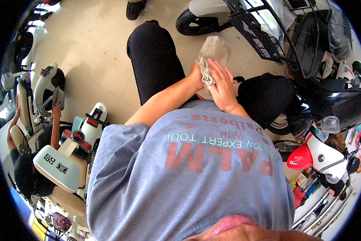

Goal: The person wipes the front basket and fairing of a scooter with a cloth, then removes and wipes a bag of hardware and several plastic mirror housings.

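Observation:
A greyish-beige cloth [215, 47], rumpled along its near edge, is between my hands in front of my body. My left hand [195, 76] is closed at the cloth's near left side, its fingers mostly hidden behind the folds. From the right, my right hand [222, 86] presses on the gathered edge, its fingers fairly straight and close together. The cloth's far end sticks out past both hands and is slightly blurred. My black-clad knees [154, 54] are bent on both sides of the hands.
A tiled floor [96, 44] lies ahead. At the right stand a scooter with a black wire basket [309, 40] and a red-and-white helmet [321, 156]. Several pale scooters, one with a light-blue backrest [58, 170], crowd the left. Another person's arm [56, 124] reaches among them.

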Available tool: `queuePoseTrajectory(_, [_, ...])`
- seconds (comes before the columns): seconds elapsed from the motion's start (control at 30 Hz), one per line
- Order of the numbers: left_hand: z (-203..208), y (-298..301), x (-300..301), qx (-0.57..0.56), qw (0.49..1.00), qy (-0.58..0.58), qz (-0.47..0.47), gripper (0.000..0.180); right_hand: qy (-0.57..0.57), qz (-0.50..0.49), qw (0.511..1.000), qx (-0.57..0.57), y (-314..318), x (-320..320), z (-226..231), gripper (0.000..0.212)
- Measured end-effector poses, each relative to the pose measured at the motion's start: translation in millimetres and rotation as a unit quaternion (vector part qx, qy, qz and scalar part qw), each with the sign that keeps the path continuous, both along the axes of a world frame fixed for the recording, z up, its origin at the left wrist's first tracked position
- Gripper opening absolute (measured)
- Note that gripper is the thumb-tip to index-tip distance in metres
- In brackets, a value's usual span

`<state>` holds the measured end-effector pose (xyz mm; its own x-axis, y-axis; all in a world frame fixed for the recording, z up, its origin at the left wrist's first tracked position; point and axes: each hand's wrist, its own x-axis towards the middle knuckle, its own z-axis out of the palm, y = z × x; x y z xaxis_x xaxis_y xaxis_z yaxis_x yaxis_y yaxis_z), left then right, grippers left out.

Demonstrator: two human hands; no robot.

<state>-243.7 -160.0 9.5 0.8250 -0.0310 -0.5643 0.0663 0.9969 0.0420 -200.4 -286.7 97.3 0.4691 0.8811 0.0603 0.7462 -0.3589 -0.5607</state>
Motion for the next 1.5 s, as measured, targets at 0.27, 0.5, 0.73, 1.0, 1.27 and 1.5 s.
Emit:
queuePoseTrajectory(0.27, [18.1,-6.4,7.6,0.058,0.995,-0.006,-0.077,0.057,0.116,-0.204,0.969,-0.081,47.9,76.4,-17.8,0.043])
queuePoseTrajectory(0.5, [29.6,0.2,-7.6,0.067,0.998,-0.008,-0.004,0.046,-0.068,0.006,0.998,0.004,9.4,9.0,-3.0,0.051])
queuePoseTrajectory(0.73, [13.2,-5.8,1.0,0.087,0.987,-0.034,-0.133,0.052,0.02,-0.17,0.985,-0.002,36.2,61.6,-18.8,0.047])
queuePoseTrajectory(1.0, [37.5,4.3,-7.7,0.124,0.945,-0.17,-0.249,0.062,0.656,-0.328,0.662,0.158,-2.9,108.9,-9.2,0.05])
queuePoseTrajectory(1.27, [29.6,-5.7,-6.7,0.455,0.837,-0.142,-0.268,0.064,0.0,-0.1,0.992,0.082,7.3,41.2,-19.7,0.045])
queuePoseTrajectory(1.5, [-4.3,-13.2,-7.9,0.634,0.718,-0.091,-0.274,0.083,0.233,-0.243,0.94,-0.058,28.3,85.6,-50.8,0.04])
